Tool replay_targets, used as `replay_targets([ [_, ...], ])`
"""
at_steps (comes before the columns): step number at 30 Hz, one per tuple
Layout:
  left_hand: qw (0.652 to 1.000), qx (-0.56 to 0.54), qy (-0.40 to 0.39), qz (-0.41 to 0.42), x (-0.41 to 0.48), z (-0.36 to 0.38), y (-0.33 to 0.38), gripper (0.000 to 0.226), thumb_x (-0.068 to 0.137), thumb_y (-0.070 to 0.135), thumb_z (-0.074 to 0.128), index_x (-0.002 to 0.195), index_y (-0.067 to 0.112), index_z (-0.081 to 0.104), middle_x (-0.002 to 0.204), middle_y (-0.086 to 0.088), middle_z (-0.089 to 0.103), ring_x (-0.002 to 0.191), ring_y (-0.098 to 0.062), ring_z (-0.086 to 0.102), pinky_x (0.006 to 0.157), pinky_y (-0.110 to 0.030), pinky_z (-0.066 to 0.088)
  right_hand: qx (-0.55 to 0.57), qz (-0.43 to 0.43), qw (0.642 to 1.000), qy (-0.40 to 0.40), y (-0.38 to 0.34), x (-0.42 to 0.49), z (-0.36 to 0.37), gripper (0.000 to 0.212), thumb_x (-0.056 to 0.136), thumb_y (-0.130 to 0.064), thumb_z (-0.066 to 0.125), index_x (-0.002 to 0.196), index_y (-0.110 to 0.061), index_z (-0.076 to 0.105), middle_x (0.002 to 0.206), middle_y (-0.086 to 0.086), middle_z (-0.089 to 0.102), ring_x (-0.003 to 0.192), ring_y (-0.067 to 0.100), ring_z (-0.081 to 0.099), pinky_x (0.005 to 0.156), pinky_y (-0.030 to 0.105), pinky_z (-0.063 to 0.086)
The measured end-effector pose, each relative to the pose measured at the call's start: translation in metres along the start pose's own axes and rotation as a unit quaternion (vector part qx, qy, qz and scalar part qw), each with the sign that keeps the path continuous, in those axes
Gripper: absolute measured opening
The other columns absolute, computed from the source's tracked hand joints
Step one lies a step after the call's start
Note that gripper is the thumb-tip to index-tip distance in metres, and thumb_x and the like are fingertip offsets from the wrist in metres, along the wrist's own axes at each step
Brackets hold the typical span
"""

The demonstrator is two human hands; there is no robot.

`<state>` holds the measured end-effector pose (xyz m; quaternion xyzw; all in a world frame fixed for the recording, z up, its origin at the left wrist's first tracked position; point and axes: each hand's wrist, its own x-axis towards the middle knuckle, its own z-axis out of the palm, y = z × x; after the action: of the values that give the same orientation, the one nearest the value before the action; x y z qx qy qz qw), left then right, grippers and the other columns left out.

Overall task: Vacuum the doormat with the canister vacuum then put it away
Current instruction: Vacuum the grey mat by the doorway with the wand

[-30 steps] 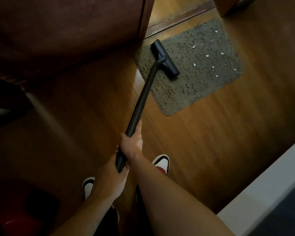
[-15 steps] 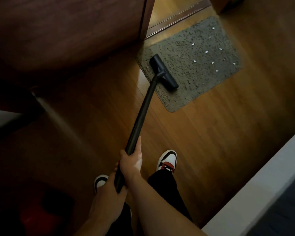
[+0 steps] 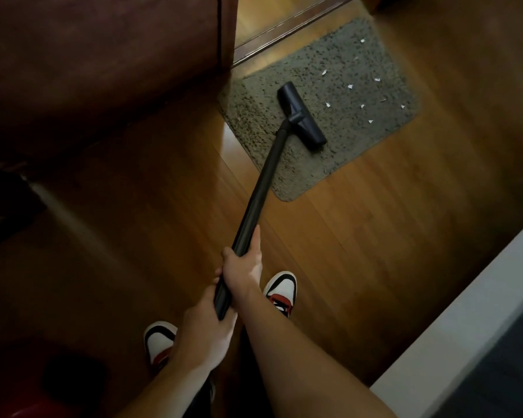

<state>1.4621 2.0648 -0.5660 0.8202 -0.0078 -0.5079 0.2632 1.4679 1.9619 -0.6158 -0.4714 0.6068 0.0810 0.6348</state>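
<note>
Doormat (image 3: 302, 179): one, grey-green and speckled, upper centre to upper right of frame. It lies flat on the wooden floor (image 3: 375, 242), its far left corner by the dark door panel (image 3: 103, 70).
Paper scraps (image 3: 351, 86): about ten small white bits, though the count is unsure in the dim light. All are on the mat's right half, to the right of the floor head.
Floor head (image 3: 301, 116): one, black, resting on the mat left of its centre, set at a slant.
Wand (image 3: 260, 191): one black tube, running from the head down to lower centre of frame.
Right hand (image 3: 243, 263): the upper grip. Fingers are wrapped round the wand, thumb laid straight along the tube.
Left hand (image 3: 207, 327): just below the right, fingers curled round the wand's near end.
Shoes (image 3: 281, 292): two, white with black and red, on the floor either side of the hands.
Ledge (image 3: 465, 327): one, white, lower right.
</note>
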Motion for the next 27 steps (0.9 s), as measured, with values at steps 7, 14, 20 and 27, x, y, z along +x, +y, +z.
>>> replay_targets([
  [7,1.0,0.026,0.015,0.008,0.028,0.028,0.061,0.044,0.095,0.044,0.055,0.136,0.031,0.046,0.087,0.011,0.064,0.074,-0.005,0.063,0.059,-0.017,0.046,0.02,0.001,1.0,0.01,-0.035,0.046,-0.044,0.088,0.096,-0.011,0.057,0.156,-0.051,0.007,0.104,0.012,0.065,0.048,0.013,0.061,0.048,0.03,0.054],
  [14,0.999,0.041,0.015,0.005,0.048,0.047,0.114,0.052,0.094,0.048,0.053,0.142,0.033,0.041,0.095,0.007,0.066,0.08,-0.009,0.064,0.068,-0.023,0.051,0.018,0.01,1.0,0.01,-0.071,0.078,-0.083,0.088,0.097,-0.013,0.058,0.156,-0.05,0.005,0.105,0.011,0.065,0.048,0.014,0.061,0.049,0.03,0.054],
  [20,0.999,0.05,0.01,0.003,0.055,0.05,0.144,0.054,0.095,0.048,0.053,0.144,0.032,0.038,0.099,0.005,0.064,0.084,-0.014,0.064,0.071,-0.024,0.05,0.016,0.012,1.0,0.016,-0.093,0.088,-0.1,0.09,0.096,-0.012,0.059,0.157,-0.049,0.003,0.101,0.01,0.065,0.049,0.015,0.062,0.05,0.031,0.054],
  [27,0.999,0.049,0.005,0.007,0.044,0.036,0.141,0.048,0.095,0.047,0.053,0.14,0.031,0.043,0.089,0.01,0.064,0.078,-0.008,0.064,0.069,-0.023,0.051,0.005,0.027,0.999,0.016,-0.098,0.071,-0.09,0.09,0.097,-0.012,0.057,0.156,-0.05,0.002,0.106,0.012,0.065,0.047,0.013,0.061,0.05,0.031,0.054],
])
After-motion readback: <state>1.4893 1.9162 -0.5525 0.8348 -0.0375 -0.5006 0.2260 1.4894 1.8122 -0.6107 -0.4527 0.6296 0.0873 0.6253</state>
